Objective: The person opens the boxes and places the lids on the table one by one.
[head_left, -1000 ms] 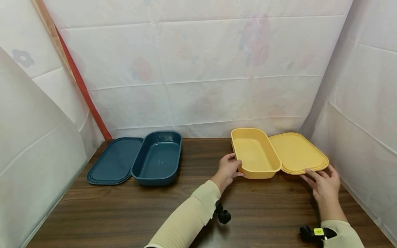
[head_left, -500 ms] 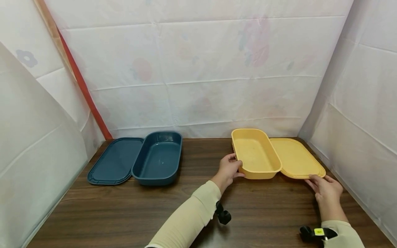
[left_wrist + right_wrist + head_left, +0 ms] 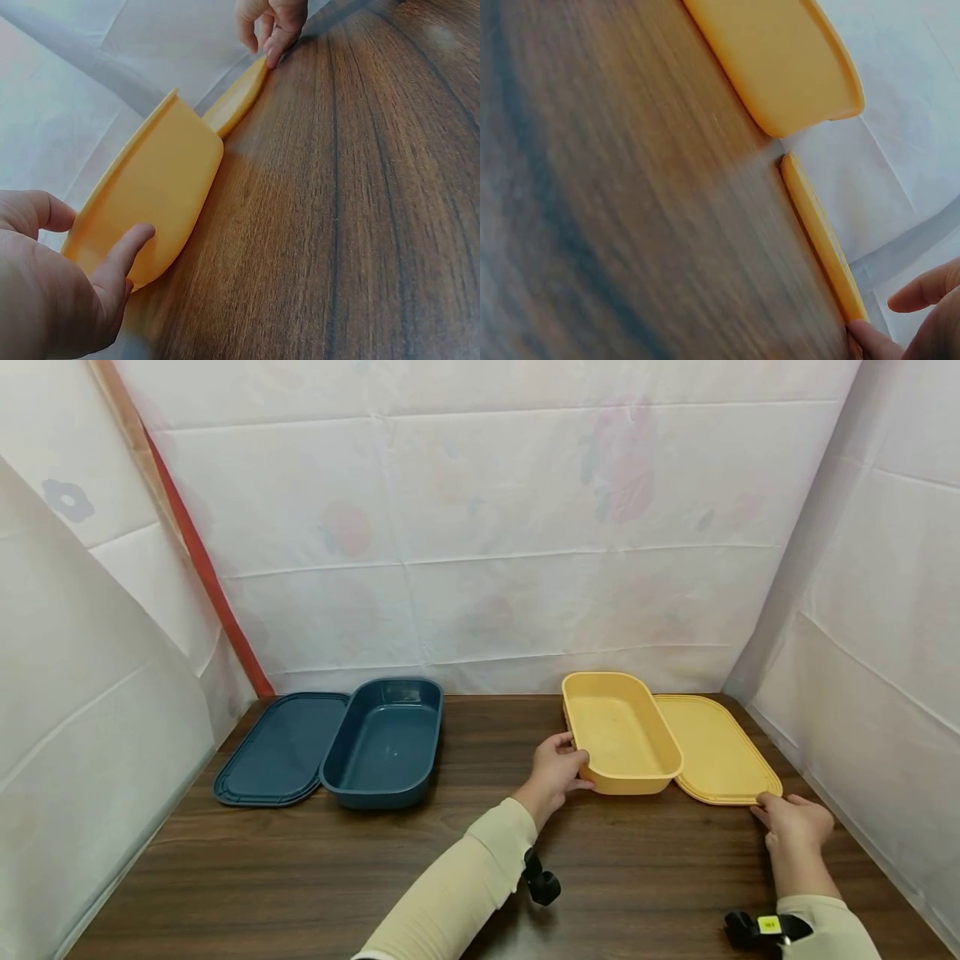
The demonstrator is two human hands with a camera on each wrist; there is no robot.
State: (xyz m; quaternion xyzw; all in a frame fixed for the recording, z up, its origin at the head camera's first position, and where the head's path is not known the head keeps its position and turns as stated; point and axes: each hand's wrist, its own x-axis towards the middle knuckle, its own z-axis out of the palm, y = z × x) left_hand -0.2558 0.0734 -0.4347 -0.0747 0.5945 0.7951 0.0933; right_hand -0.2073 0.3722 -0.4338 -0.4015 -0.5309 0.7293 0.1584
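The yellow rectangular container (image 3: 622,735) stands at the back right of the table, hollow side up. My left hand (image 3: 557,772) holds its near left corner; in the left wrist view, one finger (image 3: 136,244) lies against the yellow wall and others sit at the rim side. Flat to the right of the container lies its yellow lid (image 3: 720,756), the left edge hidden behind the container. At the lid's near right corner is my right hand (image 3: 797,827). One digit touches the lid's edge in the right wrist view, while another finger (image 3: 922,291) is lifted away from it.
A dark blue container (image 3: 386,747) stands at the back left, with a dark blue lid (image 3: 281,752) on its left, partly behind it. Pale patterned sheets (image 3: 480,527) enclose the brown wooden table (image 3: 360,877) at the back and sides.
My right hand has lowered the yellow lid from a tilt to flat on the table and drawn slightly nearer. The left hand and yellow container have stayed in place.
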